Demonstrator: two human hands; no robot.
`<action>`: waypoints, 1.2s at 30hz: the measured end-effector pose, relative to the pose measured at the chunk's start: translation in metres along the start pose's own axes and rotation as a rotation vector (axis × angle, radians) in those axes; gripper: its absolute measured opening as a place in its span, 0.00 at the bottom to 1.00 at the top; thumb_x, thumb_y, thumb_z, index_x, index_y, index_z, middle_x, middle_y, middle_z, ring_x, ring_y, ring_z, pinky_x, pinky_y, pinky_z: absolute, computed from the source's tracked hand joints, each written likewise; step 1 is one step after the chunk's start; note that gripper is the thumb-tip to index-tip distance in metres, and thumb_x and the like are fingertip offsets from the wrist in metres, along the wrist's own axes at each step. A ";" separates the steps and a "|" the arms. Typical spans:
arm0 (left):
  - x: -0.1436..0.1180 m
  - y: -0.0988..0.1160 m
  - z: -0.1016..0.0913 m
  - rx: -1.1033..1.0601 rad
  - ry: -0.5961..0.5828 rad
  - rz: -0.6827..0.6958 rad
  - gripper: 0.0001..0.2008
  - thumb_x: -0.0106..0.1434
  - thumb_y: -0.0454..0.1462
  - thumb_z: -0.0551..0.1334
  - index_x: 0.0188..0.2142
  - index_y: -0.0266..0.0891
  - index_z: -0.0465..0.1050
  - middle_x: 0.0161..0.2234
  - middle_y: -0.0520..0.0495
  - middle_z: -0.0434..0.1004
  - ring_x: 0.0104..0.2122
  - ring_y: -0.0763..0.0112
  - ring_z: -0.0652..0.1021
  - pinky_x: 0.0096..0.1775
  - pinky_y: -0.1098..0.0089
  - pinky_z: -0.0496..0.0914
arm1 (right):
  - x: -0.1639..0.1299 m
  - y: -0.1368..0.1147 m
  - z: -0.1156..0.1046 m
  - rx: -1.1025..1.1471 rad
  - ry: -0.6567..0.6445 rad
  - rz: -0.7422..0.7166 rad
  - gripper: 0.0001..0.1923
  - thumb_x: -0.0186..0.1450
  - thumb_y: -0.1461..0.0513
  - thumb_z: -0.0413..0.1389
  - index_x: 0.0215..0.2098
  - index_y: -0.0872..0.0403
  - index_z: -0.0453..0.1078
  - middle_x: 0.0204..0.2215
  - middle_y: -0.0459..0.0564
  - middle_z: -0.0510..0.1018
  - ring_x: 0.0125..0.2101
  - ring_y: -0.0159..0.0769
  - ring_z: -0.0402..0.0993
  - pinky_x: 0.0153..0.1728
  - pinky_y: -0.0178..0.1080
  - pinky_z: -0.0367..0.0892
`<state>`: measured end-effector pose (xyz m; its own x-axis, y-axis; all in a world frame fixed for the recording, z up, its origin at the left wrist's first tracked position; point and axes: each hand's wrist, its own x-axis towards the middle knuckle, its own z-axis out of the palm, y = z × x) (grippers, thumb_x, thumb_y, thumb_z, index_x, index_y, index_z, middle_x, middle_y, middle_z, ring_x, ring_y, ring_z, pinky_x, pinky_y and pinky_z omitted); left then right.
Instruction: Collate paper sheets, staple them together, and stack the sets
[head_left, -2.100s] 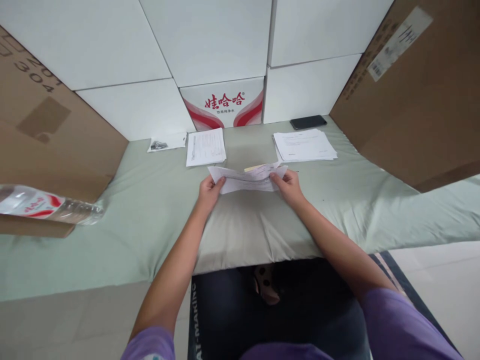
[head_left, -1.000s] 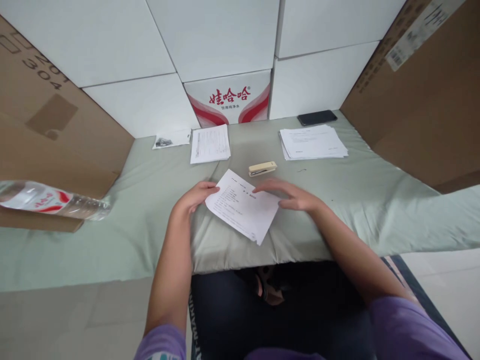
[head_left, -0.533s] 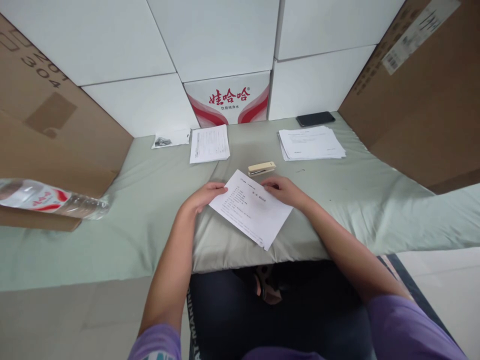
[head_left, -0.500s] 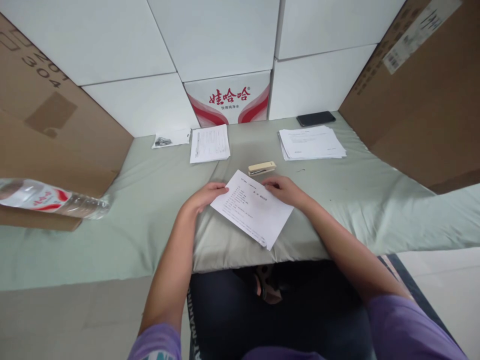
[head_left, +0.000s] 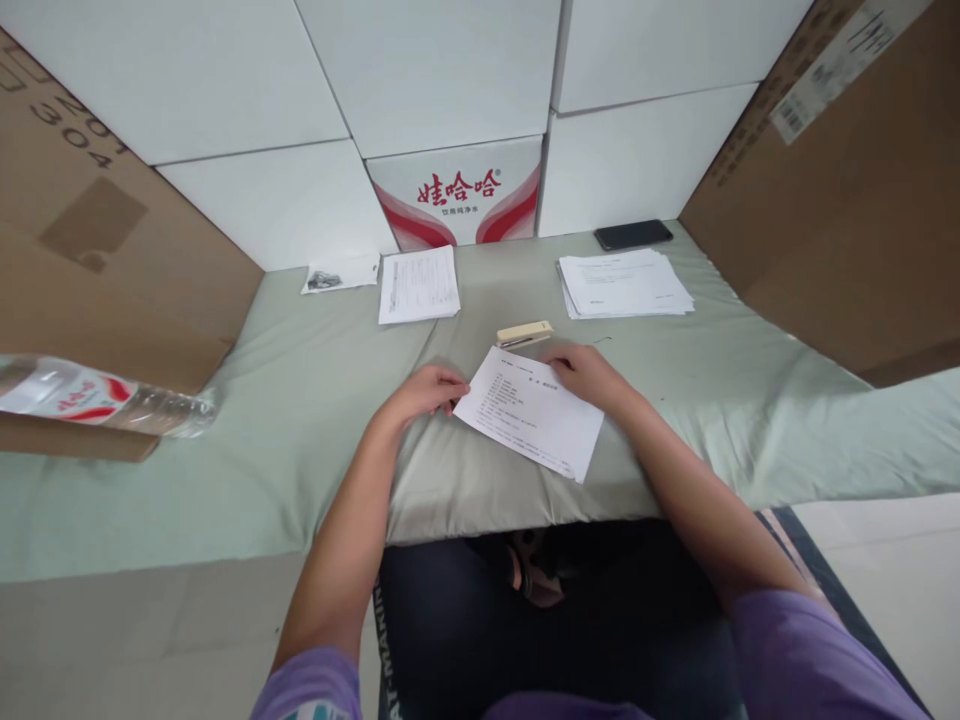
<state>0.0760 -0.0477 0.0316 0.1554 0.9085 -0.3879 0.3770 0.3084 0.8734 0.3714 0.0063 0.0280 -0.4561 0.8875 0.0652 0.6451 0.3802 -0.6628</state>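
A printed sheet of paper [head_left: 532, 415] lies tilted near the table's front edge; whether other sheets are under it I cannot tell. My left hand [head_left: 426, 392] pinches its left edge between thumb and fingers. At the top right edge, my right hand [head_left: 589, 375] grips the paper with curled fingers. Just beyond the sheet's top edge sits a cream stapler [head_left: 524, 334], touched by neither hand. A pile of printed papers [head_left: 419, 285] is at the back left, and another pile of papers [head_left: 626, 284] is at the back right.
A black phone [head_left: 634, 235] lies behind the right pile. A small clear packet [head_left: 340, 274] is left of the left pile. Cardboard boxes [head_left: 112, 230] flank both sides, white boxes [head_left: 450, 80] stand at the back. A plastic water bottle [head_left: 112, 397] lies far left.
The paper has shifted right and turned counterclockwise, its lower corner swinging rightward. Both hands have moved slightly right with it. The stapler and the paper piles stay in place.
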 end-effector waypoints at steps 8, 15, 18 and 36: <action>0.002 -0.003 0.005 0.017 0.000 0.049 0.11 0.50 0.44 0.73 0.28 0.38 0.82 0.24 0.46 0.80 0.16 0.70 0.73 0.22 0.68 0.65 | 0.000 0.007 -0.001 -0.042 0.041 0.094 0.18 0.64 0.70 0.47 0.39 0.52 0.79 0.41 0.50 0.83 0.42 0.43 0.77 0.43 0.41 0.65; 0.002 -0.006 0.013 0.033 0.086 0.063 0.11 0.51 0.45 0.73 0.27 0.39 0.80 0.21 0.47 0.77 0.16 0.70 0.70 0.23 0.67 0.62 | 0.001 0.006 0.000 -0.104 0.046 0.148 0.18 0.64 0.69 0.49 0.41 0.51 0.79 0.38 0.51 0.82 0.39 0.44 0.76 0.40 0.40 0.64; 0.001 -0.004 0.014 0.052 0.105 0.041 0.11 0.52 0.44 0.72 0.28 0.38 0.80 0.22 0.46 0.77 0.16 0.71 0.68 0.24 0.67 0.60 | 0.001 -0.002 -0.006 -0.179 0.105 0.215 0.17 0.64 0.64 0.52 0.47 0.53 0.78 0.35 0.53 0.81 0.34 0.43 0.73 0.35 0.40 0.63; -0.001 0.003 0.017 0.055 0.118 -0.003 0.08 0.56 0.39 0.67 0.31 0.35 0.79 0.22 0.50 0.74 0.18 0.76 0.65 0.22 0.71 0.57 | 0.139 -0.044 0.037 -0.316 0.175 0.163 0.18 0.68 0.69 0.46 0.49 0.55 0.74 0.51 0.60 0.76 0.49 0.50 0.70 0.50 0.50 0.63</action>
<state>0.0923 -0.0527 0.0300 0.0471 0.9355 -0.3502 0.4272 0.2980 0.8536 0.2568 0.1029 0.0383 -0.2386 0.9633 0.1226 0.8695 0.2682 -0.4149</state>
